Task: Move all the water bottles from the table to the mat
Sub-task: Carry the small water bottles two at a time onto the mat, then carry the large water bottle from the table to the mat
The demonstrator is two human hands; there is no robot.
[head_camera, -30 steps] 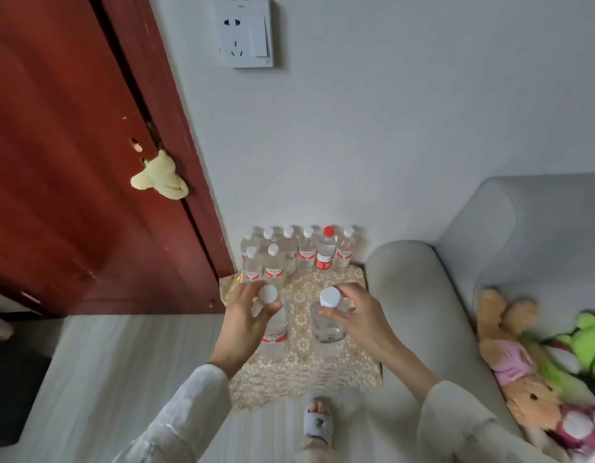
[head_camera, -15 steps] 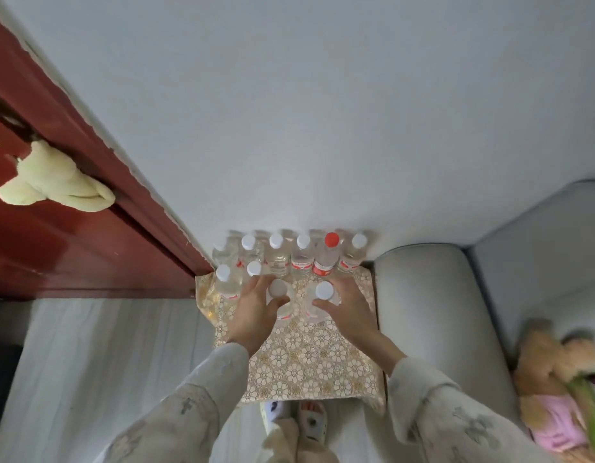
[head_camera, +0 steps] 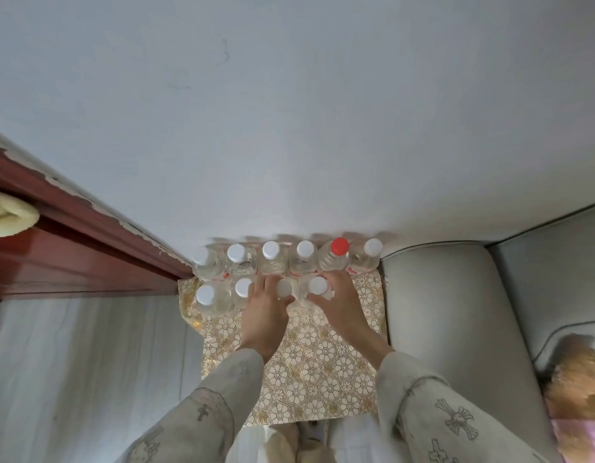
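**Two more bottles going down on the mat**

Both bottles are sitting lower and closer to the wall than half a second ago, and I am now leaning further over the mat (head_camera: 309,372), so the door frame (head_camera: 89,242) is sliding off to the side.

I am curling my left hand (head_camera: 264,312) round the neck of one white-capped bottle (head_camera: 284,288), thumb on one side and fingers on the other, gripping it upright on the mat. I am wrapping my right hand (head_camera: 339,305) round a second white-capped bottle (head_camera: 318,285) the same way, just beside the first. Whether their bases are fully resting on the mat, I cannot tell (my hands are covering them).

Two other bottles are standing on the mat's front row: one at the corner by the door frame (head_camera: 206,294), one next to my left hand (head_camera: 242,287). Behind them, along the mat's wall edge, six bottles are lining up (head_camera: 271,250), one of them wearing a red cap (head_camera: 339,246).

A grey sofa arm (head_camera: 440,312) is pressing against the mat's far side from the door frame. My patterned sleeves (head_camera: 433,412) are hanging over the mat's near edge.
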